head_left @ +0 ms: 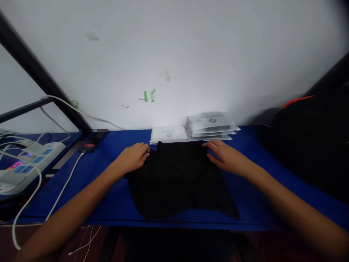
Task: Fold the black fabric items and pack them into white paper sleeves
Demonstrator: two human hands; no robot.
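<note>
A black piece of cloth [177,182], seemingly a folded garment, lies on a blue tabletop in front of me. My left hand [135,157] is at its upper left edge, thumb and fingers closed together on the fabric. At the upper right corner, my right hand [225,156] touches the cloth with its fingertips, thumb and fingers apart. The cloth's lower edge is uneven and its right corner flares out near the table's front. Dark fabric hides most fold lines, so the kind of garment cannot be made out.
White printed packets [212,123] are stacked against the wall behind the cloth, with a lower pile [169,134] beside them. A power strip [35,163] with white cables is at left. A large black bulk [313,145] with an orange edge stands at right.
</note>
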